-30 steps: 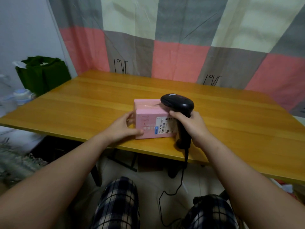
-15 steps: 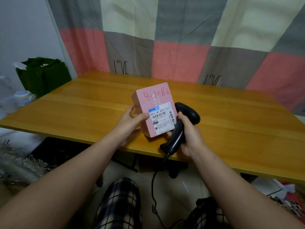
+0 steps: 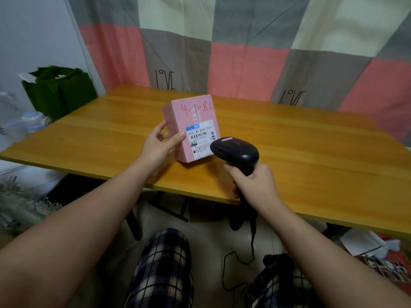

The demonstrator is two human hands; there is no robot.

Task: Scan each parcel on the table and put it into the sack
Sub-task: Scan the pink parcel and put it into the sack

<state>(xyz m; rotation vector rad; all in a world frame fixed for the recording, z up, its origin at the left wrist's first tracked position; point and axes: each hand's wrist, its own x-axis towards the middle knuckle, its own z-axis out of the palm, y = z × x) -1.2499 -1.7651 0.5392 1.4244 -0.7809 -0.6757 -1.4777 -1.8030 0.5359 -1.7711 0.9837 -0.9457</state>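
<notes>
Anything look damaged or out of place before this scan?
Nothing stands out. The pink parcel looks undented, tipped up in the left hand, its label toward the scanner in the right hand. Only oddity: loose papers on the floor at right.

Dim, soft indoor light falls from above, giving the wooden surface (image 3: 289,138) a dull sheen and the black scanner (image 3: 235,150) a small glint. The pink parcel (image 3: 191,121) is sharp; the frame edges bend, and the bottles (image 3: 13,130) at far left smear into blur.
</notes>
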